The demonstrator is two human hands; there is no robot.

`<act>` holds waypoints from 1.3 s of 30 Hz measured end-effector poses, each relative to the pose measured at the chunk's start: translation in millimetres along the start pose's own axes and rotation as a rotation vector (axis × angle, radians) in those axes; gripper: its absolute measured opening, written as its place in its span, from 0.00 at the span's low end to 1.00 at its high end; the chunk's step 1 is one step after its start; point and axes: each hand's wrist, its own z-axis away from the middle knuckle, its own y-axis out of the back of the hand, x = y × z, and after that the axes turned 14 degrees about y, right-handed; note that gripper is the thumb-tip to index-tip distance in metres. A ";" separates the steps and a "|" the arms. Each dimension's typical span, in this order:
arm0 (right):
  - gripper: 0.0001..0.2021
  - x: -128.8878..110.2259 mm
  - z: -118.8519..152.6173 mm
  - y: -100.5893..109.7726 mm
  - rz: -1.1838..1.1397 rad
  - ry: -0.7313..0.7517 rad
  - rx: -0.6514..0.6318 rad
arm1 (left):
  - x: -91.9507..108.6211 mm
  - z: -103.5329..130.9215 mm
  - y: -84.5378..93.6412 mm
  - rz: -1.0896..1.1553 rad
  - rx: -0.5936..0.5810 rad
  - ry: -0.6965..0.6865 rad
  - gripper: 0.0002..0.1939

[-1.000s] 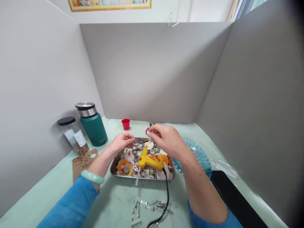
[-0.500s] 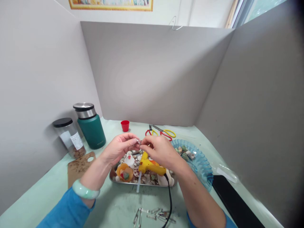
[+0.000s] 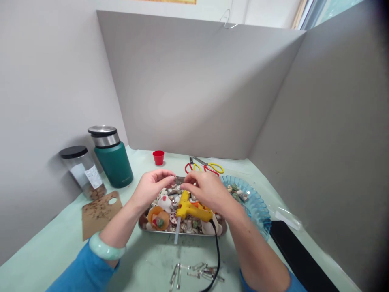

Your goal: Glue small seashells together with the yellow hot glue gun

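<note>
Above the far side of the metal tray (image 3: 182,234), my left hand (image 3: 154,186) has its thumb and fingertips brought together; what they hold, if anything, is too small to make out. My right hand (image 3: 206,190) is just beside it, thumb and forefinger apart with nothing visible between them. Shells (image 3: 164,203) of many sizes fill the tray. Across them lies a yellow glue gun (image 3: 194,213), a glue stick (image 3: 177,231) sticking out of it and its black cord (image 3: 217,251) running toward me. Several slim metal pins (image 3: 200,271) lie in front of the tray.
A blue scalloped dish (image 3: 259,209) with shells stands at right, near a black flat object (image 3: 299,259). Scissors (image 3: 209,166) and a red cup (image 3: 158,158) are behind. A green flask (image 3: 114,164), a lidded jar (image 3: 83,174) and a brown board (image 3: 100,215) stand left.
My fingertips have parted; half a second ago both hands met on a small shiny piece. The right thumb and forefinger have opened. The view has tilted down slightly.
</note>
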 end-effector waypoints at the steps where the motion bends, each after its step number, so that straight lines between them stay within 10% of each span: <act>1: 0.12 2.6 4.3 0.8 0.030 -0.019 -0.044 | -0.8 -2.0 2.7 -0.048 0.034 0.003 0.09; 6: 0.12 6.8 37.1 -18.0 0.125 -0.100 -0.219 | -12.7 -10.1 12.4 -0.176 0.019 0.047 0.09; 16: 0.14 16.8 59.3 -49.6 -0.144 -0.063 -0.013 | -28.9 11.2 36.8 -0.393 0.107 -0.018 0.13; 24: 0.13 10.2 72.4 -62.8 -1.434 -0.276 0.279 | -41.3 30.6 18.3 -0.882 0.091 -0.189 0.11; 39: 0.19 12.0 72.2 -72.2 -1.198 -0.357 0.374 | -40.9 0.6 37.1 -1.354 0.065 -0.317 0.16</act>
